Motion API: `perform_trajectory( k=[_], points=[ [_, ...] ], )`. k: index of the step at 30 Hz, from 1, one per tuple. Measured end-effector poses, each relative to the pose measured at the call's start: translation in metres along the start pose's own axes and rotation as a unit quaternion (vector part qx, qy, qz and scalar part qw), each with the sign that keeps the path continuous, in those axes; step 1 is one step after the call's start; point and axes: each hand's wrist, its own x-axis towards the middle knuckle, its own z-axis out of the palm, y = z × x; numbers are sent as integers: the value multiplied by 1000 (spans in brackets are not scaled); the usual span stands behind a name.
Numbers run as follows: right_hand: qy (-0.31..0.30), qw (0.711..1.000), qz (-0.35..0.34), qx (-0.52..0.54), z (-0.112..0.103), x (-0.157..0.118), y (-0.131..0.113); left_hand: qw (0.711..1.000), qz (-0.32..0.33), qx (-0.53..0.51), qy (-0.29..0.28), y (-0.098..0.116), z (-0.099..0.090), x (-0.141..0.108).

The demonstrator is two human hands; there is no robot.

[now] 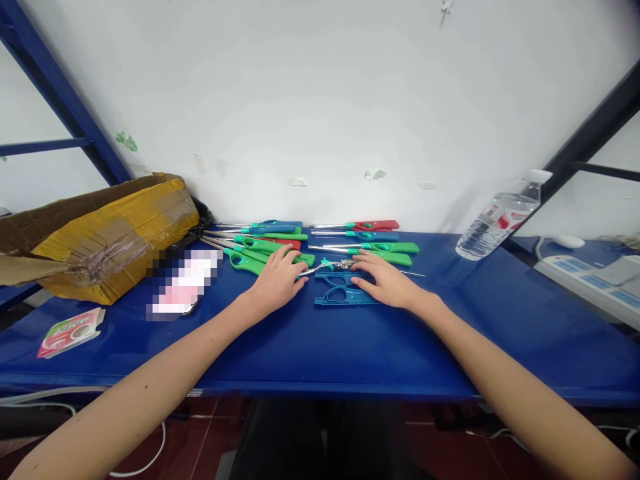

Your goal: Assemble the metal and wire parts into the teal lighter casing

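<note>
Two blue shell halves with handle loops lie side by side on the blue table. Just behind them are small inner parts with a teal piece and wires. My left hand rests left of these parts, its fingers spread near a short metal tube. My right hand lies over the right end of the shells, fingers apart, fingertips by the wires. A thin metal rod sticks out beyond it. Green lighters lie behind my left hand, and more green ones behind my right.
Blue and red lighters lie along the wall. At the left are an opened cardboard box, a blurred phone and a red-green packet. A water bottle and a power strip stand at the right.
</note>
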Motion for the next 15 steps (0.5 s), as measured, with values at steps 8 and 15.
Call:
perform_trajectory(
  k=[8, 15],
  points=[
    [40, 999, -4, 6, -8, 3, -3, 1000, -9, -19, 7, 0, 2, 0],
    [50, 998, 22, 4, 5, 2, 4, 1000, -13, 6, -1, 5, 1, 1]
  ],
)
